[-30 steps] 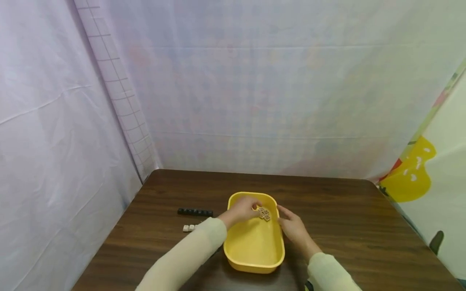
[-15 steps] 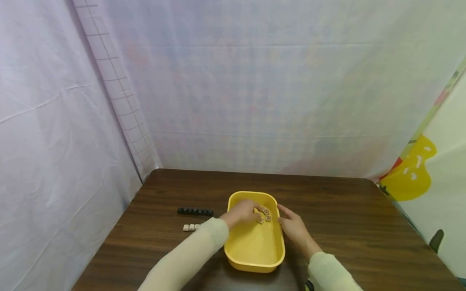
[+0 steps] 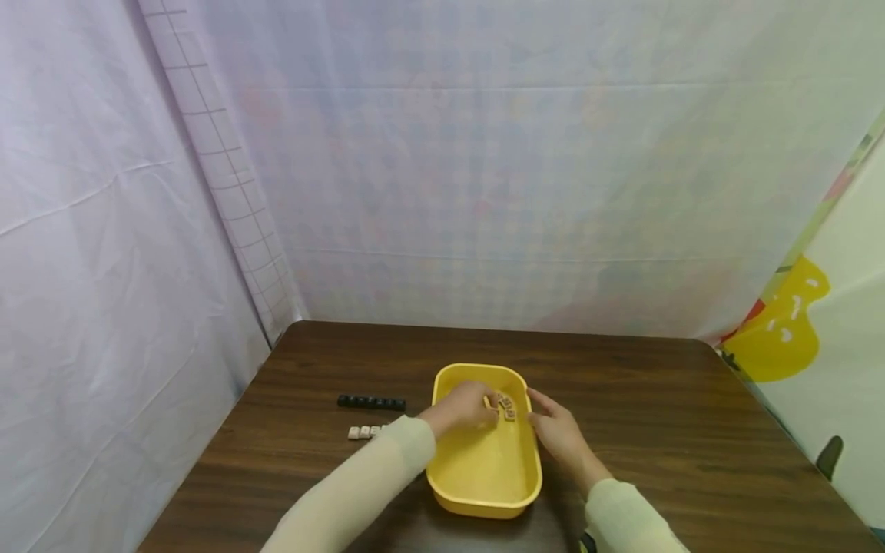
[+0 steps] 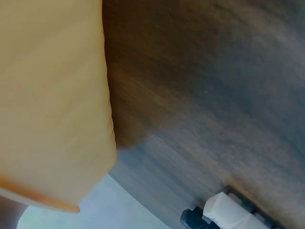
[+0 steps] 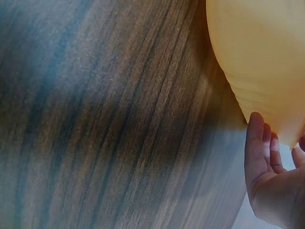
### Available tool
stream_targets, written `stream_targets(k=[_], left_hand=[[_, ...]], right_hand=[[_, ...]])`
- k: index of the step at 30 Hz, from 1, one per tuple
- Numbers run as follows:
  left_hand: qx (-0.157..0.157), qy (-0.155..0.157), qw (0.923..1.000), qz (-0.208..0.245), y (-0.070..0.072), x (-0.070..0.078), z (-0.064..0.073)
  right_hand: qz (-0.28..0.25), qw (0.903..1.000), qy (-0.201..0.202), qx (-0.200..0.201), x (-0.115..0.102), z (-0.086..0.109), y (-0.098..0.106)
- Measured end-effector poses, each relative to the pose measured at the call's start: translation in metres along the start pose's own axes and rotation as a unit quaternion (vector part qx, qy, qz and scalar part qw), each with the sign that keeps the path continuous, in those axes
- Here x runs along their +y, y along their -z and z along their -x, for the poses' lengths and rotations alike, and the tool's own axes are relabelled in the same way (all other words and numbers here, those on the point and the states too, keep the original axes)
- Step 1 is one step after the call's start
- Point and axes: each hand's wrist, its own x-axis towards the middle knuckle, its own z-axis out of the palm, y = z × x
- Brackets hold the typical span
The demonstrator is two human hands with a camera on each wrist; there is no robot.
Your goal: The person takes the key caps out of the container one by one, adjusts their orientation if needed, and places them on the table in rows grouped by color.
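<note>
A yellow plastic tub [image 3: 484, 468] stands on the dark wooden table. My left hand [image 3: 468, 405] reaches inside it, thumb and fingertips pinching what seems to be a small light keycap, mostly hidden by the fingers. Just right of those fingertips, several light keycaps [image 3: 509, 415] lie loose along the tub's inner right side. My right hand [image 3: 558, 438] holds the tub's right wall, thumb at the rim and fingers along the outside. In the right wrist view the fingers [image 5: 255, 148] of that hand lie against the yellow wall. The left wrist view misses the left hand's fingertips.
Left of the tub, a row of black keycaps [image 3: 371, 402] lies on the table [image 3: 657, 430]. Nearer me is a row of white keycaps [image 3: 364, 432], partly hidden by the left sleeve. Hanging cloth [image 3: 484, 192] encloses the back and sides.
My left hand has stirred among the keycaps, which spread from a cluster. One that lay loose by the left thumb is now hidden at the fingertips. The right hand has stayed on the tub.
</note>
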Motion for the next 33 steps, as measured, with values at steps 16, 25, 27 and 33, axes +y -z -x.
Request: stream_targets(k=[16, 25, 27, 33], left_hand=[[0.056, -0.013, 0.9921, 0.111, 0.013, 0.001, 0.008], [0.091, -0.036, 0.9911, 0.09, 0.023, -0.002, 0.014], [0.094, -0.028, 0.9911, 0.09, 0.027, -0.004, 0.018], [0.098, -0.016, 0.9889, 0.111, 0.038, -0.015, 0.032]], right_hand=[[0.003, 0.9999, -0.008, 0.011, 0.001, 0.0, 0.001], [-0.008, 0.9997, -0.024, 0.002, 0.0, 0.0, 0.0], [-0.012, 0.9996, -0.026, -0.002, 0.0, 0.0, 0.0], [-0.003, 0.9998, -0.021, -0.005, 0.0, -0.001, 0.0]])
